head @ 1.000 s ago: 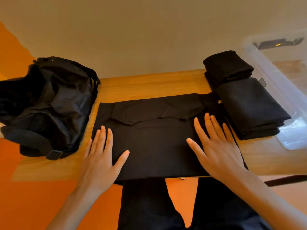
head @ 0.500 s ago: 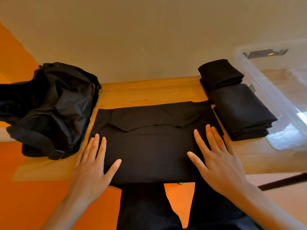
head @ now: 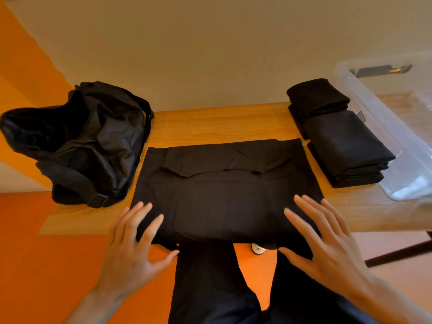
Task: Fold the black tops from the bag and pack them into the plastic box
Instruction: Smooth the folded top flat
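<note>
A black top (head: 224,192) lies flat on the wooden table (head: 210,123), its sleeves folded in across the upper part and its lower hem reaching the near edge. My left hand (head: 133,249) hovers with spread fingers at the top's lower left corner. Spread the same way, my right hand (head: 327,239) is at the lower right corner. Neither hand holds anything. A stack of folded black tops (head: 339,139) sits to the right of it. The clear plastic box (head: 383,127) stands at the far right. A black bag (head: 77,141) slumps open at the left.
A pale wall runs close behind the table. The floor below is orange, and my dark trouser legs (head: 210,288) show under the near table edge. A bare strip of wood lies between the flat top and the wall.
Both hands have slid toward me down the top, from its middle to its near edge, and their fingers have spread. The camera has tilted, bringing more of the plastic box into view.
</note>
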